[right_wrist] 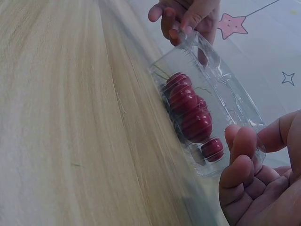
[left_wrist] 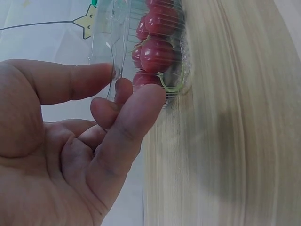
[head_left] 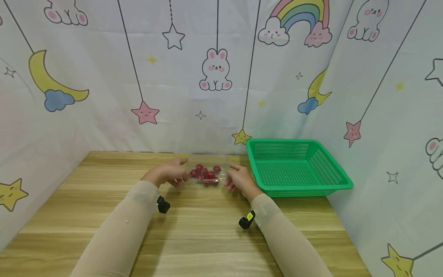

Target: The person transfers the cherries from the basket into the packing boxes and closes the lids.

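Note:
A clear plastic fruit box with red cherries inside stands low at the back of the table, between my two hands. My left hand pinches its left end by the rim, the thumb on one side and fingertips on the other. At the right end, my right hand pinches the rim near a corner with thumb and fingers. Thin green stems show among the cherries through the ribbed wall in the left wrist view. The box's lid edge lies along its upper side in the right wrist view.
A green slotted plastic basket stands just right of my right hand, near the table's back right corner. The wood-grain table meets a cloth backdrop printed with rabbits, stars and moons along its back edge.

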The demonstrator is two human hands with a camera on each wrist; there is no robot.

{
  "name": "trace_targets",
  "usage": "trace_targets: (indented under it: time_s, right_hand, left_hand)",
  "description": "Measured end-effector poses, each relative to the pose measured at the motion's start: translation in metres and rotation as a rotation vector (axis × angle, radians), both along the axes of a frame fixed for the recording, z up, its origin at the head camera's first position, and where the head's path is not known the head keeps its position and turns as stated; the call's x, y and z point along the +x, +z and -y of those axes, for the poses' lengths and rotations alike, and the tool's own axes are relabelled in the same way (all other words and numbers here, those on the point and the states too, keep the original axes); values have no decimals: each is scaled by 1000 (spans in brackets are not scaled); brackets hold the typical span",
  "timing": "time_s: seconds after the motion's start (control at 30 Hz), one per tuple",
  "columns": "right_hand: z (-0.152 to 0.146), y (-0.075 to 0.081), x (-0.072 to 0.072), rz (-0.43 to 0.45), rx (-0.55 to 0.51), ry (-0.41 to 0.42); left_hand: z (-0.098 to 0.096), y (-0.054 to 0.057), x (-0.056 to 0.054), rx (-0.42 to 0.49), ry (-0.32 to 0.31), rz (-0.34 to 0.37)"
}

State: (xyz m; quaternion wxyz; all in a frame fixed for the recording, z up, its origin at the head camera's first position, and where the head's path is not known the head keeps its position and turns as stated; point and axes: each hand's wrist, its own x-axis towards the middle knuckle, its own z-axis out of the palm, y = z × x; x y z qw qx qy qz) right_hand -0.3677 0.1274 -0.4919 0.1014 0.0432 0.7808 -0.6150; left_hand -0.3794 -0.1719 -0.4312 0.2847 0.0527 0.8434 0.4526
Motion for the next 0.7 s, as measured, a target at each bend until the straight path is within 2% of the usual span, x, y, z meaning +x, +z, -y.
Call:
trace_targets:
  time_s: [0.37, 0.43, 0.57, 0.7]
  right_hand:
    - [-1, 0, -1, -27, 55, 11]
    - [1, 0, -2, -34, 111, 1]
    - [5, 1, -1, -105, 277, -28]
    - [8, 5, 1, -169, 382, -42]
  left_hand:
    - [-3, 0, -4, 8, 18, 9]
    - [-4, -1, -4, 11, 26, 21]
    - [-3, -1, -4, 13, 32, 37]
    - [-1, 0, -2, -26, 8, 26]
